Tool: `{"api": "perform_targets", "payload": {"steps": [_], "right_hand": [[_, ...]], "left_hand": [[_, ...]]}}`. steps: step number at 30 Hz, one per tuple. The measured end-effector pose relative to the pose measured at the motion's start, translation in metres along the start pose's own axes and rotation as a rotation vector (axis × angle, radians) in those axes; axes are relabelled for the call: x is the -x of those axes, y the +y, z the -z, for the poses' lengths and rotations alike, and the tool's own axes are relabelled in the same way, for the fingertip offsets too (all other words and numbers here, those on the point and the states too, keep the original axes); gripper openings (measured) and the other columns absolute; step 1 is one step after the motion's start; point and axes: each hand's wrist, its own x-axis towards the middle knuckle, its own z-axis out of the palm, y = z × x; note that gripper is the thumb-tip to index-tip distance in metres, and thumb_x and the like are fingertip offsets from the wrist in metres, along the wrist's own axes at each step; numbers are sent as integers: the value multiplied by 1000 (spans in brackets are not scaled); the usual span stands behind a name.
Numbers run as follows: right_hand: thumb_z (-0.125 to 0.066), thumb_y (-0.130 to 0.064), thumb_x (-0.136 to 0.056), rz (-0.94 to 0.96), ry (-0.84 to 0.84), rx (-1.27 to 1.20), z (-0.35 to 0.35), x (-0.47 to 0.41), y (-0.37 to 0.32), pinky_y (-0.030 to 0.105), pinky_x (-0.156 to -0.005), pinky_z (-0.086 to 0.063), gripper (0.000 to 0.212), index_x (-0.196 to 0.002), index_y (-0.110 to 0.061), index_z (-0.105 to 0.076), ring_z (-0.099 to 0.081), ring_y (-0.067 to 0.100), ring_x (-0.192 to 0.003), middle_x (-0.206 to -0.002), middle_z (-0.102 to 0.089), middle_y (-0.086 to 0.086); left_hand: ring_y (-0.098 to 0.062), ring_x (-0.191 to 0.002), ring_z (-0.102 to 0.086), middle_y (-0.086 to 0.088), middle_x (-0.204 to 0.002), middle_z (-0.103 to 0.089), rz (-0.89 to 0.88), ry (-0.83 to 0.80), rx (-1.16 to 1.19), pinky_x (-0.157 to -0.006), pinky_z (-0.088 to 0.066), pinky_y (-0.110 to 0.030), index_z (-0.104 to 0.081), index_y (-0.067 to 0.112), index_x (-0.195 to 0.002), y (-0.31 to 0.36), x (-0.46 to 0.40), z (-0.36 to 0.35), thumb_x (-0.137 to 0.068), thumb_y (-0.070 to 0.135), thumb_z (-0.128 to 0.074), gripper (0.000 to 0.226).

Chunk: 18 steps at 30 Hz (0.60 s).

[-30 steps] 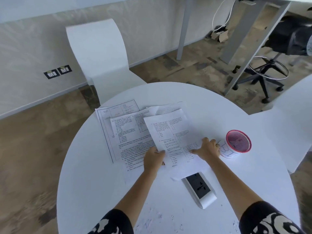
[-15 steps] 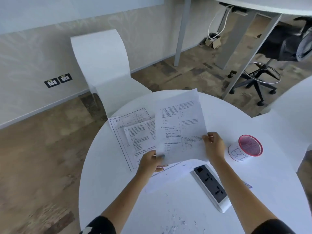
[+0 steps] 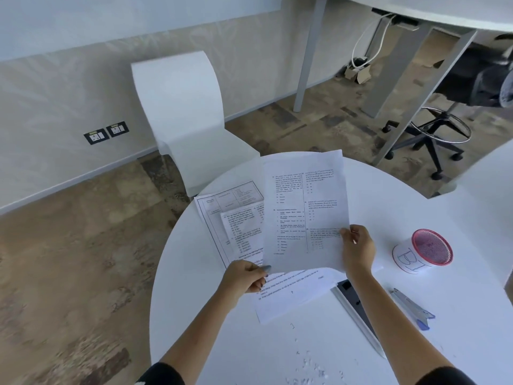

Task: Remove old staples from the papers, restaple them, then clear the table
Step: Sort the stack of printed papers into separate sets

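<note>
A printed sheet [image 3: 304, 207] is held upright above the round white table [image 3: 458, 295]. My left hand [image 3: 245, 276] pinches its lower left corner and my right hand [image 3: 358, 248] grips its lower right edge. Other printed papers [image 3: 236, 226] lie flat on the table beneath, one sheet [image 3: 288, 295] nearest me. A blue and grey stapler [image 3: 413, 308] lies to the right, near my right forearm. Small loose staples and paper bits [image 3: 308, 365] are scattered on the table close to me.
A red-rimmed white cup [image 3: 422, 251] marked "BI" stands at the right. A power strip [image 3: 358, 309] lies partly under my right arm. A white chair [image 3: 186, 118] stands beyond the table, and an office chair base [image 3: 433, 137] at the far right.
Both hands lifted the top sheet off the pile and raised it upright. The view shifted, and the stapler has come into sight at the right.
</note>
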Motion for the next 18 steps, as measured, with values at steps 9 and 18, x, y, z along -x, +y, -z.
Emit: {"api": "perform_targets", "payload": {"steps": [9,18], "right_hand": [[-66,-22,-86,-90,-331,43,-13,10,11,35,-73,-49,6,-89,-18,-63,-64,25,-84,-90,-71,4],[-61,-18,-90,-26,-493,222,-36,28,13,26,-59,-49,7,-95,-17,-65,-60,18,-79,-95,-65,4]], "left_hand": [[-25,-89,-73,-13,-98,-76,49,11,348,-69,-59,-33,-68,8,-104,0,-8,29,-96,53,-50,49],[-26,-114,-63,-3,-118,-70,-82,191,322,-102,-49,-52,-68,16,-116,-29,-13,58,-96,15,-61,21]]}}
